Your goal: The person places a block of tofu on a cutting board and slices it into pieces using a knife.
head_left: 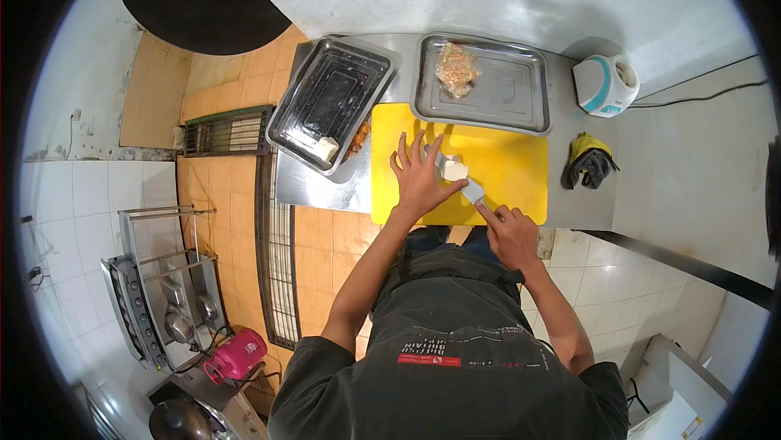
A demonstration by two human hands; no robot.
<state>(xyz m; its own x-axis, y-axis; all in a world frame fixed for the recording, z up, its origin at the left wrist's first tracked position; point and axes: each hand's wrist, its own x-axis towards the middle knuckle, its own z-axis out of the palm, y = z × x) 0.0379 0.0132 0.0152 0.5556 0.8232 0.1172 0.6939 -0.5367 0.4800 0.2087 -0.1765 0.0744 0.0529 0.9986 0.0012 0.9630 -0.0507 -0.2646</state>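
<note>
A yellow cutting board [512, 167] lies on the steel table. On it a small white block [455, 170] rests on or against the blade of a knife [473, 192]. My right hand [512, 235] is closed around the knife's handle at the board's front edge. My left hand [423, 177] has its fingers spread over the board, with the thumb near the white block and a fingertip near the blade's far end. Another white piece [326, 148] sits in the near corner of the dark metal tray [294, 106] at the left.
Behind the board is a steel tray [521, 90] holding a plastic bag of orange-white food [456, 70]. Orange pieces [359, 139] lie beside the left tray. To the right are a white-and-teal device [600, 86] and a black-and-yellow cloth [589, 163].
</note>
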